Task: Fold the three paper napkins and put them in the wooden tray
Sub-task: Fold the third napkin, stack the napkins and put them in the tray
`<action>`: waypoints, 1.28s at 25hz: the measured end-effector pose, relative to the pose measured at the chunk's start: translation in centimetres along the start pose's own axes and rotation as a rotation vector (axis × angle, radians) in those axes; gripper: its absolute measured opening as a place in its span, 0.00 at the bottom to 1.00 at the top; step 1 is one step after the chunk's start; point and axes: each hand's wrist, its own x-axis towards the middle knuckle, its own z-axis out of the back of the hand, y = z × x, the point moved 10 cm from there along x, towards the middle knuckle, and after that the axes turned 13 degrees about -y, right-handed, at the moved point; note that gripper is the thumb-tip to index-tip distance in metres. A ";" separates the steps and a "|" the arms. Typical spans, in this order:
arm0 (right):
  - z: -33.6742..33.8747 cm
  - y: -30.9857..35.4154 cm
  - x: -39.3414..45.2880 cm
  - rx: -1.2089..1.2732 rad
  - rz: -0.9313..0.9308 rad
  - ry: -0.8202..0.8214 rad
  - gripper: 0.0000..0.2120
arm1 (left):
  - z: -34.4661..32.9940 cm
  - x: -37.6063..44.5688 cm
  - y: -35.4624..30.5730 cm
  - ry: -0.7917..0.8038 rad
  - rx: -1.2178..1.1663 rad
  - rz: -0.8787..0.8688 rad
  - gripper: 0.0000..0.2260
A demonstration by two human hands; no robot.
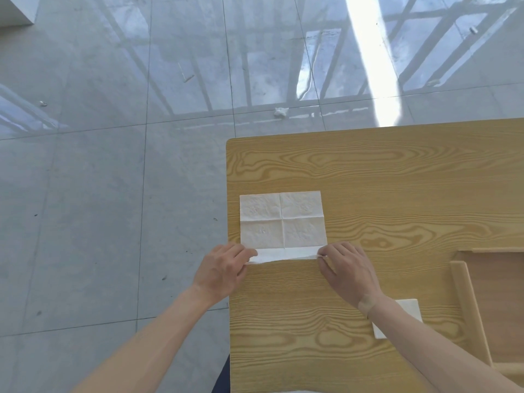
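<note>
An open napkin lies flat near the left edge of the wooden table, its crease lines showing as a cross; I have my left hand and right hand pinching the two near corners, each hand closed on the napkin with the near edge lifted slightly off the surface. The step in hand, as I judge it, is the first fold of this napkin. A second, already folded napkin sits partly under my right forearm, just beside the wooden tray at the right, which appears unfilled where visible. Next move: carry the near edge forward to meet the far edge, corners aligned, then press the crease
</note>
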 end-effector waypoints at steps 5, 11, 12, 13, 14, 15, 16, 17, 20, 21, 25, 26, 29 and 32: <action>0.5 -0.9 1.0 0.069 -0.107 0.007 0.03 | 0.9 0.7 2.2 -0.063 -0.128 0.315 0.06; 0.0 -3.3 2.3 0.188 -0.303 0.007 0.05 | -0.3 1.4 5.2 -0.042 -0.265 0.630 0.03; -0.4 -3.7 2.5 0.199 -0.336 0.016 0.05 | -0.6 1.5 5.5 -0.034 -0.267 0.653 0.03; -0.8 -4.0 2.8 0.204 -0.366 0.026 0.04 | -0.9 1.7 5.8 -0.029 -0.267 0.674 0.03; -1.2 -4.3 3.0 0.204 -0.390 0.036 0.04 | -1.2 1.8 6.1 -0.024 -0.268 0.693 0.04; -1.6 -4.5 3.2 0.200 -0.406 0.044 0.04 | -1.6 1.9 6.4 -0.016 -0.269 0.711 0.04; -1.9 -4.6 3.4 0.195 -0.414 0.049 0.04 | -1.9 1.9 6.6 -0.005 -0.271 0.727 0.04; -2.1 -4.6 3.6 0.188 -0.419 0.055 0.04 | -2.2 2.0 6.8 0.006 -0.272 0.742 0.04; -2.9 -4.7 4.3 0.169 -0.422 0.087 0.05 | -2.6 2.5 7.2 0.021 -0.243 0.774 0.04; -3.0 -4.6 4.4 0.157 -0.423 0.094 0.05 | -2.6 2.6 7.3 0.026 -0.216 0.767 0.04; -3.0 -4.3 4.9 0.103 -0.399 0.086 0.06 | -2.6 3.1 7.4 0.046 -0.127 0.742 0.04; -2.9 -4.2 5.0 0.092 -0.392 0.080 0.06 | -2.6 3.1 7.4 0.044 -0.112 0.741 0.05; -2.8 -4.0 5.2 0.058 -0.365 0.071 0.07 | -2.4 3.2 7.6 0.040 -0.056 0.729 0.09; -2.7 -4.1 5.3 0.031 -0.356 0.073 0.08 | -2.3 3.3 7.6 0.041 -0.014 0.704 0.09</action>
